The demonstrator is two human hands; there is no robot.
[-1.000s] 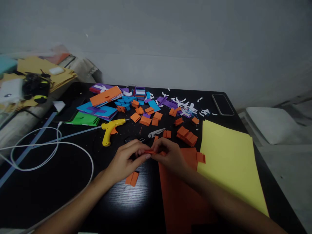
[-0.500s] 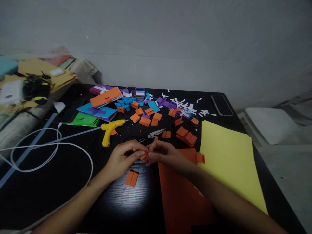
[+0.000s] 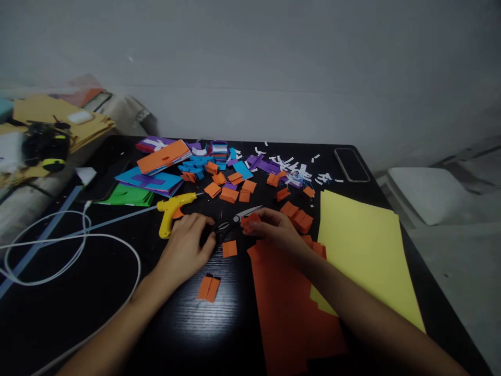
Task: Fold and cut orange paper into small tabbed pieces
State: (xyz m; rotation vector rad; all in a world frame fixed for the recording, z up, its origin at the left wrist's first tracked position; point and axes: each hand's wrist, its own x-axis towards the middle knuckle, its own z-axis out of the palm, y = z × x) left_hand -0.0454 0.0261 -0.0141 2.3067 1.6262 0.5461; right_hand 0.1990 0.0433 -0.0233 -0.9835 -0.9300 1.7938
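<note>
Right hand (image 3: 281,232) pinches a folded orange paper piece (image 3: 249,223) at its fingertips; left hand (image 3: 190,243), thumb and fingers spread, sits beside black-handled scissors (image 3: 246,214)!

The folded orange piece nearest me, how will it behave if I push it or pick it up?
The folded orange piece is probably very light, being small and seemingly paper. Its flaps could lift along the middle seam. Low and broad on the shiny table, it would likely slide, not roll.

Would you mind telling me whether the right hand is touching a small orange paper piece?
Touching: the head view shows the right hand holding the small orange paper piece between thumb and fingers.
</note>
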